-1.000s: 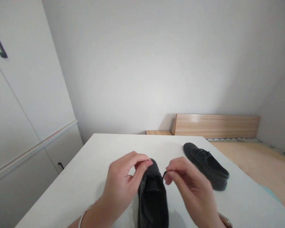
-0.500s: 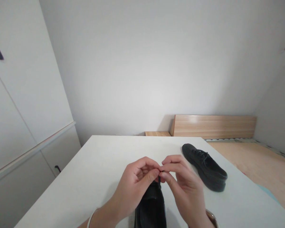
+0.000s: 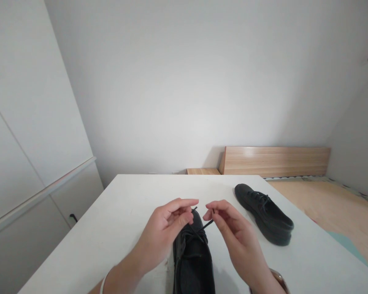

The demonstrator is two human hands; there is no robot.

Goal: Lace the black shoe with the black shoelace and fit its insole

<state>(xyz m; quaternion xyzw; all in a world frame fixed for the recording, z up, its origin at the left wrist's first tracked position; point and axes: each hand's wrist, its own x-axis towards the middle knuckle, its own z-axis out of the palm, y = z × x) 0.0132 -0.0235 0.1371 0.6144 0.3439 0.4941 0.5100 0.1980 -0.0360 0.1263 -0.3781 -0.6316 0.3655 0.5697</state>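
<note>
A black lace-up shoe (image 3: 193, 257) lies on the white table (image 3: 122, 228) right in front of me, toe pointing away. My left hand (image 3: 168, 226) hovers over its left side, fingers pinched on a thin black lace end. My right hand (image 3: 230, 228) is just to the right, thumb and forefinger pinching the other lace end (image 3: 207, 223), which runs down to the shoe's eyelets. The two hands are a small gap apart above the toe. A second black shoe (image 3: 265, 218), laced, lies on the table to the right, untouched.
White cabinets (image 3: 33, 163) with dark handles stand along the left. A plain white wall is behind the table. A wooden bed frame (image 3: 276, 161) and its slatted base lie at the back right, lower than the table.
My hands came together over the shoe half a second ago and have now drawn slightly apart, each keeping a lace end. The view shifted a little.
</note>
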